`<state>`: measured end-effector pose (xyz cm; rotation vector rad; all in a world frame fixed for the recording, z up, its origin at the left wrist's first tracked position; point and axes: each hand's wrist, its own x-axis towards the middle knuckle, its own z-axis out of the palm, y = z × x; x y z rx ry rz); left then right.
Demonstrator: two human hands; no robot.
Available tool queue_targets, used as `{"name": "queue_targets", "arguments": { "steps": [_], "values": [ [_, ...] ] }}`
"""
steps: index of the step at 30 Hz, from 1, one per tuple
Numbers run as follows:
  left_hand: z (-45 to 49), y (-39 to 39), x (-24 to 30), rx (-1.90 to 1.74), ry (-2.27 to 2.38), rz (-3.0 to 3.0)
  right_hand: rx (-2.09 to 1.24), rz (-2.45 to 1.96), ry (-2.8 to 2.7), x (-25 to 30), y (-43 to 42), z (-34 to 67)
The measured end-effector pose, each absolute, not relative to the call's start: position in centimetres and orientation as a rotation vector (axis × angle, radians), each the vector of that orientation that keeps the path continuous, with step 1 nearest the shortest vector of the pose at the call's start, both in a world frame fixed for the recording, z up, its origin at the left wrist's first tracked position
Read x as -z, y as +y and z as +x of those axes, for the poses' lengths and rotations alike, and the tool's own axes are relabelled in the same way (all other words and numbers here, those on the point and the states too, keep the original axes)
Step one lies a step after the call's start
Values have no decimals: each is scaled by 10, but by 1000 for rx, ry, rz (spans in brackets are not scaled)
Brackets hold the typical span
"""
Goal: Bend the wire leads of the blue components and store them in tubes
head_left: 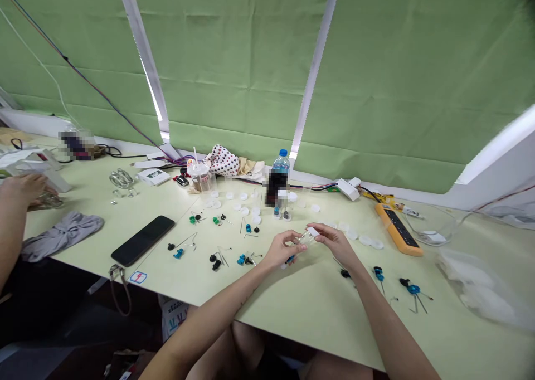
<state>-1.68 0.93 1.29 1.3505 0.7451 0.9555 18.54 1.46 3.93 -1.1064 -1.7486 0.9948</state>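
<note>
My left hand (281,250) and my right hand (334,243) meet above the pale table (317,307), both closed on a small clear vial (304,237). The right fingers pinch its white cap (313,232). A small blue part (290,259) shows under my left fingers. Loose blue, green and black small parts with thin metal pins (217,257) lie scattered to the left. More blue and black parts (412,291) lie to the right of my right forearm.
A black phone (142,239), grey cloth (61,235), several white caps (246,204), a water bottle (279,174), a plastic cup (199,176) and a yellow meter (399,229) lie on the table. Clear bags (476,291) sit at right. Another person's hand (25,188) rests at far left.
</note>
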Motion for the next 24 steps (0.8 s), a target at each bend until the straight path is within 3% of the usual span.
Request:
{"name": "queue_targets", "arguments": {
  "steps": [8, 24],
  "values": [
    [-23, 10, -16, -848, 835, 1444, -1206, -1122, -1763, -36, 16, 191],
    [-22, 5, -12, -796, 908, 1577, -1260, -1133, -1796, -36, 14, 189]
  ]
}}
